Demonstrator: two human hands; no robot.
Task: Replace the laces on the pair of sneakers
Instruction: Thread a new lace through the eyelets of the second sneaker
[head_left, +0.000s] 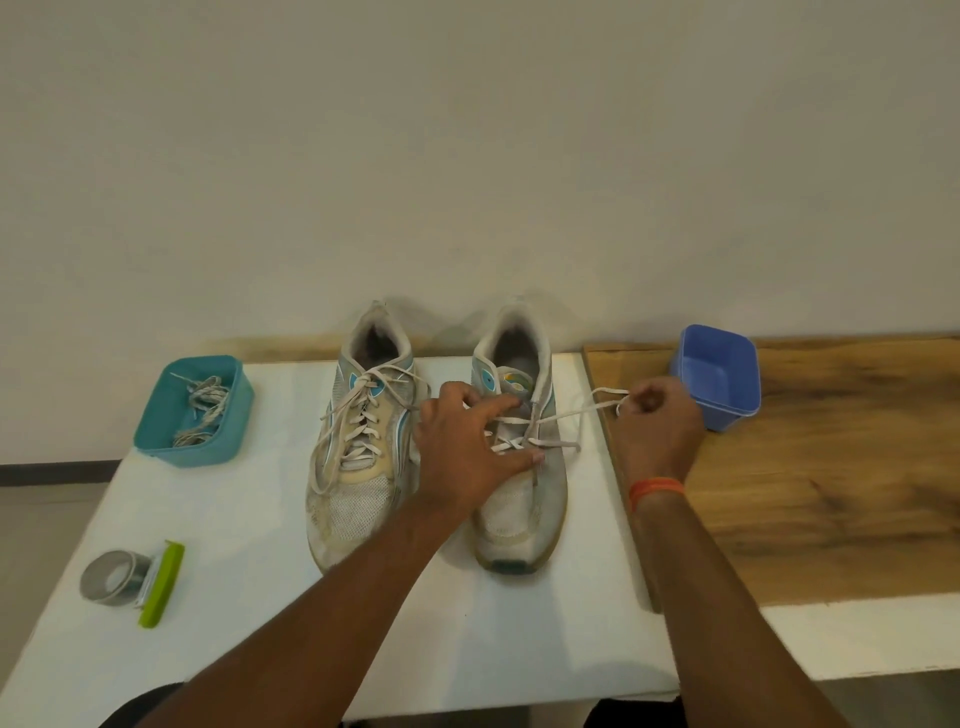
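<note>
Sneakers: the laced left sneaker (358, 441) and half-laced right sneaker (519, 457) stand side by side on the white table (249, 597), toes near, heels toward the far wall.
Left hand (462, 452): fingers spread, pressing the right sneaker, hiding its eyelets.
Right hand (657, 421): pinches the white lace (576, 413), drawn taut rightward.

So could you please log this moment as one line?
left hand steadies right sneaker | right hand pulls lace | left sneaker laced

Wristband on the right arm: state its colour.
Orange. The wristband shows in the head view, just below the right hand.
</note>
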